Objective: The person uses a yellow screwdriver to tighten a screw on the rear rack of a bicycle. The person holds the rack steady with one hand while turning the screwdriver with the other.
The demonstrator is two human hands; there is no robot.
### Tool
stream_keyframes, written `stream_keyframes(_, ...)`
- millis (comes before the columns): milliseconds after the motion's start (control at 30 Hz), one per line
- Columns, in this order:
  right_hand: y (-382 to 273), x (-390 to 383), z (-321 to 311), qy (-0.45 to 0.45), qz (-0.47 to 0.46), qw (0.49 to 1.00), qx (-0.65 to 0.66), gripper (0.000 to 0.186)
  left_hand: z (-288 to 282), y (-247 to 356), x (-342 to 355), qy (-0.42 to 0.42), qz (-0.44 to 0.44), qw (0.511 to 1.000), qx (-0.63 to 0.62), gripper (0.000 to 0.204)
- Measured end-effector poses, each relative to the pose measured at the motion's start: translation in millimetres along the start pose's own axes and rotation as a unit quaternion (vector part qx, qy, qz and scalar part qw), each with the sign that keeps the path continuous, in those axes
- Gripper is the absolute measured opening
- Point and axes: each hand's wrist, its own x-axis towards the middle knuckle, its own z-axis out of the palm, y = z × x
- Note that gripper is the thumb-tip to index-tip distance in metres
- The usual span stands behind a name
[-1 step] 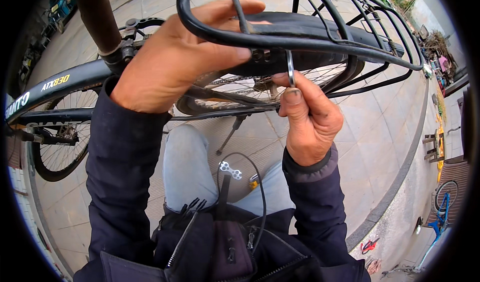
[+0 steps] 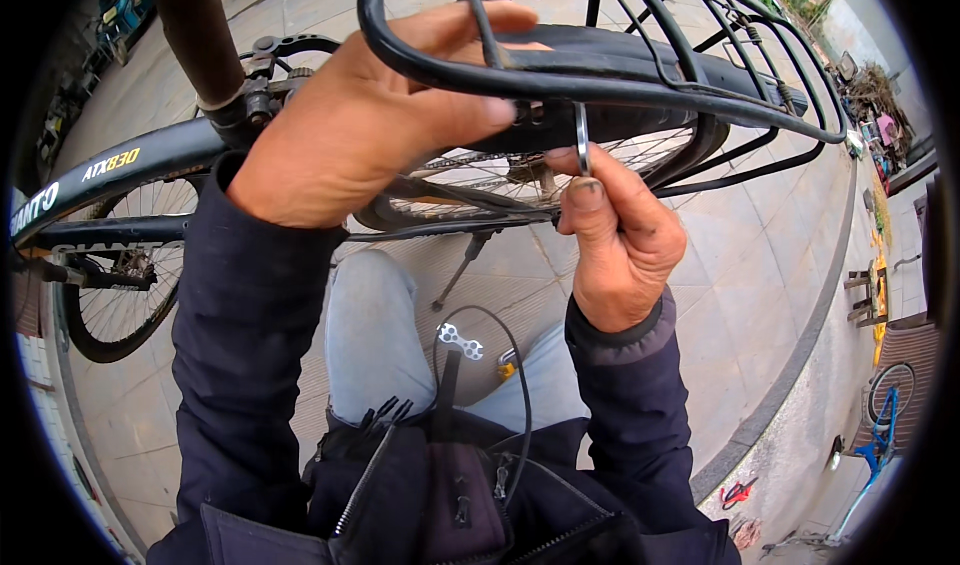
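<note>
My left hand (image 2: 370,135) grips around the black rear rack (image 2: 600,90) of a bicycle at its front end, fingers behind a bar and thumb against the black mudguard (image 2: 640,115) below. My right hand (image 2: 625,235), lower and to the right, pinches a slim silver metal tool (image 2: 582,135), held upright with its top at the rack's lower tube. Small fittings beside my left thumb are partly hidden. A flat silver multi-hole spanner (image 2: 460,340) and a yellow-handled object (image 2: 507,367) lie low between my jeans-clad legs, with a dark cable looping around the spanner.
The bicycle's black frame (image 2: 120,165) and front wheel (image 2: 120,325) extend left, and its kickstand (image 2: 455,270) reaches down to the paving (image 2: 760,315). On the right are a raised edge (image 2: 775,415), a wooden stool (image 2: 860,295), a blue bicycle (image 2: 880,435) and red-handled tools (image 2: 737,495).
My left hand has shifted slightly to the right along the rack, its thumb further over the fittings. My right hand and the metal tool are almost unmoved.
</note>
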Motion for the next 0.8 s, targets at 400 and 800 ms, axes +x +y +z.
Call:
stream_keyframes(400,4,-4,-1,-0.011,0.051,0.994,0.100,0.021,2,-9,12,-0.052,0.007,0.997,-0.048,0.063)
stream_keyframes(800,-13,19,18,0.120,-0.037,0.992,0.025,0.011,1,4,18,-0.024,-0.018,0.997,0.067,0.071)
